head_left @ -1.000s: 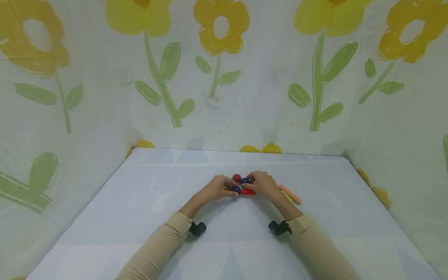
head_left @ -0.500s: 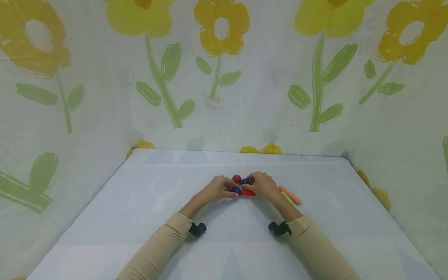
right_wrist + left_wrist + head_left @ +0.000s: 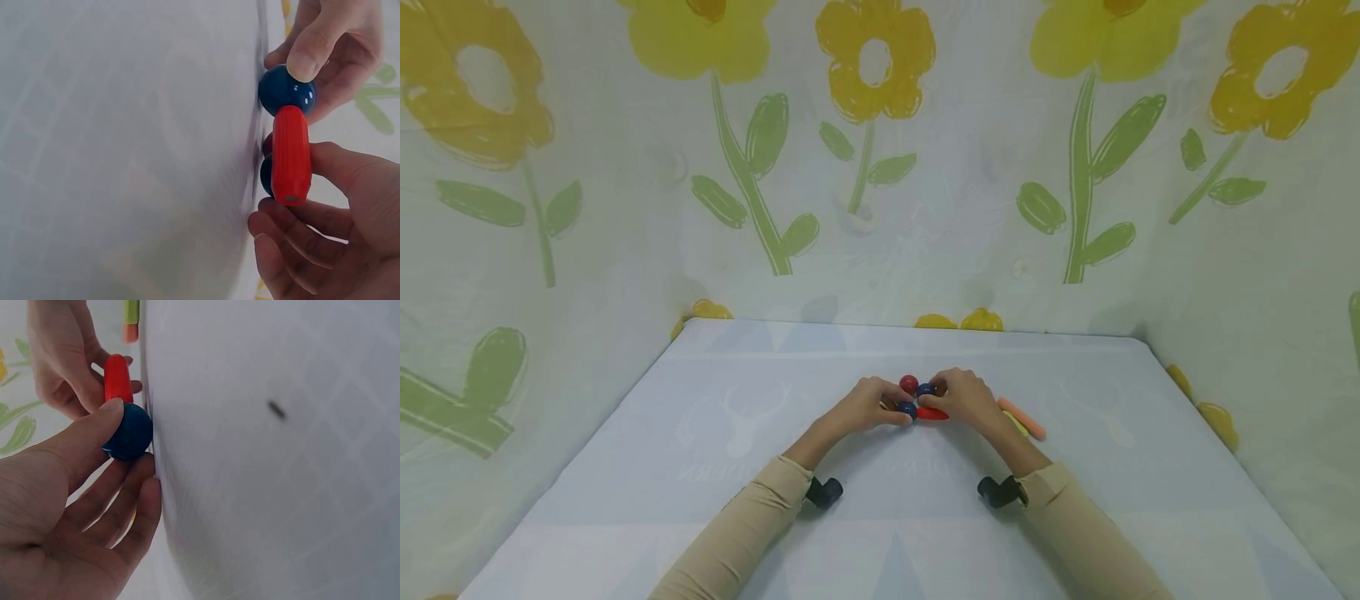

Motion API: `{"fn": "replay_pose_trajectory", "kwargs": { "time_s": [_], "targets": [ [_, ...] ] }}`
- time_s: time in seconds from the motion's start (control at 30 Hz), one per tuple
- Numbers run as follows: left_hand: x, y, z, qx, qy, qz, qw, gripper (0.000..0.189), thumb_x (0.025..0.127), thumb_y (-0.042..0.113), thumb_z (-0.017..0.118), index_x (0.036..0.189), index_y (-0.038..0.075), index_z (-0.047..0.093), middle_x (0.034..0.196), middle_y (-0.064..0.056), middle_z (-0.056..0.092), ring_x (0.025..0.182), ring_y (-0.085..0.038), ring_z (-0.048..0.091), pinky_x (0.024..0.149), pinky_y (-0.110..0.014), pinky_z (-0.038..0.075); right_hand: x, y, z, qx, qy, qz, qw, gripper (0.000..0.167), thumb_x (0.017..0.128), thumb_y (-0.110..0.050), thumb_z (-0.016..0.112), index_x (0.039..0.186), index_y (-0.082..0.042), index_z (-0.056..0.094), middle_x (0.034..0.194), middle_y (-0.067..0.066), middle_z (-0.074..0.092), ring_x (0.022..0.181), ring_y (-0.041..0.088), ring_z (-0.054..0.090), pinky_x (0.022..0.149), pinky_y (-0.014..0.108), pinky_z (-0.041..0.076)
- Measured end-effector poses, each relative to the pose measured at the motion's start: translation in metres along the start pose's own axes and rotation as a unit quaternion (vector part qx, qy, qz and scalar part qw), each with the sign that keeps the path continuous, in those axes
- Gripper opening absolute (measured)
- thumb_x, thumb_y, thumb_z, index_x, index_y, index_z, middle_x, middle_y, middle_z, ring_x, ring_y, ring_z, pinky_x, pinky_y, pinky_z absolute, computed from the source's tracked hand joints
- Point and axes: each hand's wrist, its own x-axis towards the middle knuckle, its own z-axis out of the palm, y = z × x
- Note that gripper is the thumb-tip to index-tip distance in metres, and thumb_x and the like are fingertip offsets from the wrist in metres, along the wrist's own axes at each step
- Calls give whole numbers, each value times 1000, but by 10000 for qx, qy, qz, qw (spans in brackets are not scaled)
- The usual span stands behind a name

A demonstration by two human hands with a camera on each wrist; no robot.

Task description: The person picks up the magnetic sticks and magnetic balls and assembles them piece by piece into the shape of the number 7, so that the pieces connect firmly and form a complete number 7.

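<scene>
In the head view my left hand (image 3: pixel 868 404) pinches a glossy blue ball (image 3: pixel 131 432) between thumb and fingers, low over the table. A red ridged rod (image 3: pixel 292 156) sits end-on against that ball. My right hand (image 3: pixel 966 396) has thumb and fingers around a second blue ball (image 3: pixel 926 389), farther back; the rod partly hides it in the right wrist view. Beside this second ball is a red ball (image 3: pixel 909 383), near the left fingertips.
An orange rod (image 3: pixel 1022 418) and a yellow-green rod (image 3: pixel 1015 422) lie side by side to the right, partly behind the right wrist. The white patterned table (image 3: pixel 887 533) backs onto a flower-printed curtain (image 3: pixel 970 200). Black wrist cameras (image 3: pixel 825 493) hang under both forearms.
Almost nothing moves. Both hands keep their grip on the blue balls, and the red ball has shifted very slightly to the right.
</scene>
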Motion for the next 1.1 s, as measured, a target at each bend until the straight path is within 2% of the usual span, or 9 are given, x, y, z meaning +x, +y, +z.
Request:
{"fn": "replay_pose_trajectory", "kwargs": {
  "time_s": [0.43,1.1],
  "targets": [
    [0,3,-1,14,-29,-71,10000,33,86,21,76,117,9,72,111,-5,74,87,-10,66,85,-26,57,-4,6,-8,66,-84,-38,9999,44,85,-39,76,116,-9,71,94,5,71,76,16,57,65,25,52],
    [0,0,1,18,37,-66,10000,34,86,21,76,117,9,72,112,-5,73,86,-11,65,84,-26,57,-11,17,-13,-5,77,-151,9999,42,85,-35,76,116,-7,71,92,5,71,76,15,58,67,27,53]
  ]
}}
